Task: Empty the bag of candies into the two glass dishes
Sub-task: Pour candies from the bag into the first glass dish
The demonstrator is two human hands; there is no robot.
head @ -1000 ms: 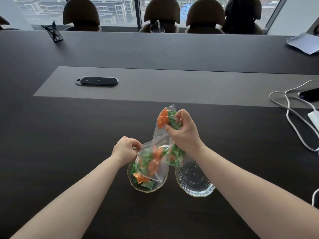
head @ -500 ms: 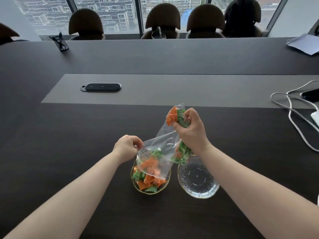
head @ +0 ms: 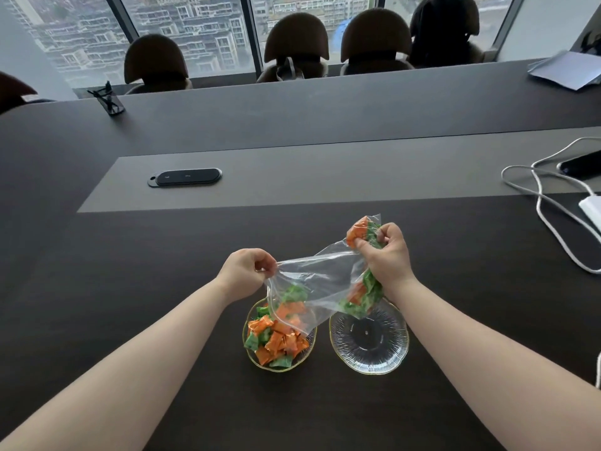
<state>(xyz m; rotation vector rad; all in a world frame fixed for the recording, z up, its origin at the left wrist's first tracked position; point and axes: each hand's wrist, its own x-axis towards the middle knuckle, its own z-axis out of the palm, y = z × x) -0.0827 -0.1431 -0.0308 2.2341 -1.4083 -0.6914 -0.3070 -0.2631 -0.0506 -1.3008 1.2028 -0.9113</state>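
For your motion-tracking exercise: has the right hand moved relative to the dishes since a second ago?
Yes. The right hand has shifted right and away from the filled left dish, stretching the bag; it now sits above the empty right dish.

A dark wooden worktop point(head: 162, 304) carried a flat black oval device point(head: 185, 177) on its grey inlaid strip point(head: 325, 177). White looped cables point(head: 540, 196) lay far right. Four brown padded chairs point(head: 297, 43) lined the window.

The right hand point(head: 385, 255) hides part of the clear plastic bag point(head: 320, 278); the white charger point(head: 592, 208) is cut off at the right edge.
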